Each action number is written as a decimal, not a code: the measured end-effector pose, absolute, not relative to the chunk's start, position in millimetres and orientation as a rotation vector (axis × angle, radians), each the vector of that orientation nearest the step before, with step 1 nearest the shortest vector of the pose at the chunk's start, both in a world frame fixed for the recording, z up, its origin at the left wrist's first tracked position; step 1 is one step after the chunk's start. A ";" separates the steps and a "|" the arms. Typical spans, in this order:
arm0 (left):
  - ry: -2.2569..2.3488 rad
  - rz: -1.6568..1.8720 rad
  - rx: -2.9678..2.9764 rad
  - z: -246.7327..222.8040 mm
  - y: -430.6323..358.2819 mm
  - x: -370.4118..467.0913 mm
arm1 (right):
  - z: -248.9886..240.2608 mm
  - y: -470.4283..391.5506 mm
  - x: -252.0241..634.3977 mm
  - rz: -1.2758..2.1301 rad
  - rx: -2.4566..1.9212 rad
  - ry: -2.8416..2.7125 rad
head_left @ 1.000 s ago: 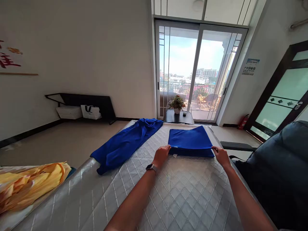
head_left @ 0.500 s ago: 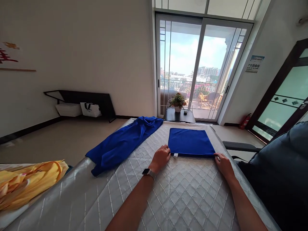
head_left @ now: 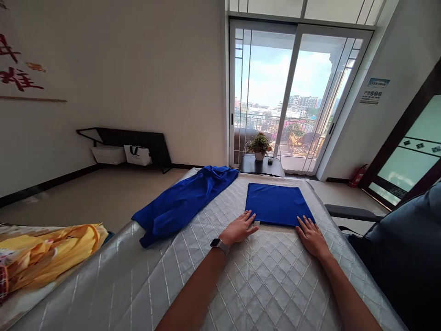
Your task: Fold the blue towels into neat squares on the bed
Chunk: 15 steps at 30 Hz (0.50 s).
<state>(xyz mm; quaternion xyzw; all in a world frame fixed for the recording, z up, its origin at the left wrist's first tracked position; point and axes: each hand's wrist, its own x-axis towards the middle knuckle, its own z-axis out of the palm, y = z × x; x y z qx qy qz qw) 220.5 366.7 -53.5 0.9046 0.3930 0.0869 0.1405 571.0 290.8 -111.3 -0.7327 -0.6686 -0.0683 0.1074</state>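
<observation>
A blue cloth (head_left: 279, 204), folded into a flat rectangle, lies on the silver quilted cover (head_left: 268, 271). My left hand (head_left: 239, 228) rests palm down at its near left corner, fingers stretched out and fingertips on the edge. A small pale label shows beside the left fingers. At the near right corner, my right hand (head_left: 312, 236) lies open with fingers spread, the tips on the cloth. A second blue cloth (head_left: 186, 202) lies loose and wrinkled to the left, apart from both hands. My left wrist wears a watch (head_left: 219, 244).
Yellow fabric (head_left: 65, 253) lies in a heap at the left. Beyond the far edge stands a small dark table (head_left: 262, 166) with a potted plant (head_left: 260, 146). A black padded object (head_left: 403, 248) borders the right side. A sliding glass door is behind.
Both hands have let go of the folded cloth's near corners and now lie flat with fingers extended at its near edge. The view has turned slightly to the left.
</observation>
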 end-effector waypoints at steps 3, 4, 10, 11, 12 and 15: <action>1.274 0.123 2.528 -36.0 374.5 199.0 | -115.9 290.7 574.9 -0.219 -2.159 -1.982; 1.358 0.104 2.495 -28.7 377.7 185.8 | -116.3 290.8 576.0 -0.221 -2.157 -1.979; 2.157 0.193 2.176 5.9 386.4 77.0 | -116.5 290.8 577.8 -0.212 -2.141 -1.965; 2.259 0.215 2.113 7.5 385.6 63.5 | -116.9 290.8 577.9 -0.214 -2.139 -1.960; 2.331 0.234 2.060 7.8 384.7 53.3 | -117.3 290.9 578.0 -0.215 -2.136 -1.955; 2.419 0.280 1.963 4.1 384.2 40.5 | -119.0 291.6 578.9 -0.211 -2.126 -1.950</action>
